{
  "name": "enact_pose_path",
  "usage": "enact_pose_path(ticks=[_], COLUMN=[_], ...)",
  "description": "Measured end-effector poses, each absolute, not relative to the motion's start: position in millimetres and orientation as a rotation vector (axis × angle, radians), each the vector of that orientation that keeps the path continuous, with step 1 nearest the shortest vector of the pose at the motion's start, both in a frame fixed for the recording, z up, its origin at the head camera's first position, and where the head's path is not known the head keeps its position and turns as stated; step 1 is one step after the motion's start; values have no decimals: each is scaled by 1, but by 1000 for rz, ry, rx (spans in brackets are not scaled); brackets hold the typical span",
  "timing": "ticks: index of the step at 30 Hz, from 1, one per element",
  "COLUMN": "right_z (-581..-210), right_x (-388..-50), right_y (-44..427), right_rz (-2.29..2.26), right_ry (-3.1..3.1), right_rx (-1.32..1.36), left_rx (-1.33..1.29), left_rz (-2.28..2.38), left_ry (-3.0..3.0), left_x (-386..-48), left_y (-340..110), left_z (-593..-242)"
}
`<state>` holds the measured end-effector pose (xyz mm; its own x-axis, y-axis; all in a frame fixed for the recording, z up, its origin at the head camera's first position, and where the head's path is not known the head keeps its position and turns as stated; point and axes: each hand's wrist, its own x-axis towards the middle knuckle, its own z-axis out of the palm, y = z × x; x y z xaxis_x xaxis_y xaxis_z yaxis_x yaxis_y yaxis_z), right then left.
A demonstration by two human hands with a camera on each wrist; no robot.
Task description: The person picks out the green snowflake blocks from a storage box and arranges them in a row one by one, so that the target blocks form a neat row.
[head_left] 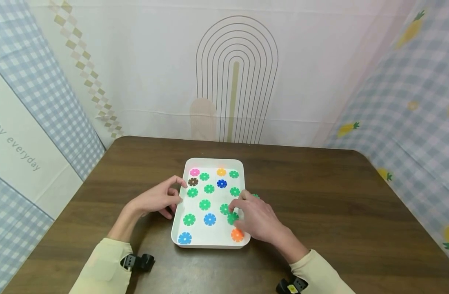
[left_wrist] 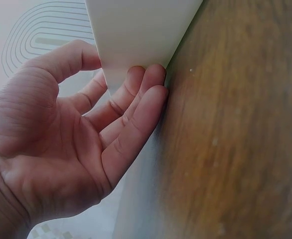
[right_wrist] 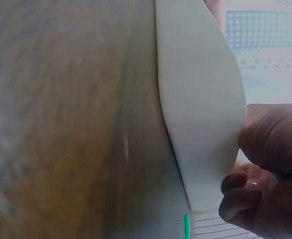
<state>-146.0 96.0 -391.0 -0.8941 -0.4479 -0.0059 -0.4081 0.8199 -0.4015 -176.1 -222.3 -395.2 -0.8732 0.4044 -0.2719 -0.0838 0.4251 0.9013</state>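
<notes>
A white tray [head_left: 206,246] holds several flat, notched plastic discs, mostly green. My left hand [head_left: 162,197] holds the tray's left side; in the left wrist view, several fingers [left_wrist: 133,122] lie against the outer wall and one digit reaches over the rim. Across the right rim reaches my right hand [head_left: 259,216], its index finger and thumb pinching a green disc [head_left: 232,218]. That disc sits close to another green disc [head_left: 224,209]. In the right wrist view the wall [right_wrist: 201,99] hides the fingertips inside the tray, while other fingers [right_wrist: 240,201] curl outside.
Beyond the right hand, a green disc [head_left: 255,196] lies on the brown table [head_left: 320,192], outside the tray. Within the tray are also blue discs [head_left: 210,219], an orange disc [head_left: 237,234], a brown disc [head_left: 193,182] and a pink disc [head_left: 194,172]. Patterned cloths hang around the table.
</notes>
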Motion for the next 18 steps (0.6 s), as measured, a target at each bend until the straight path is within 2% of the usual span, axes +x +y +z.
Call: enact_pose_path(ticks=[18], right_z=[-392], right_x=[-153], right_y=[102], right_rz=[-761], right_ry=[2694], right_rx=[-645], left_rx=[274], left_rz=[1450], left_ry=[2231], left_x=[-176], left_y=[-223], left_z=[-396])
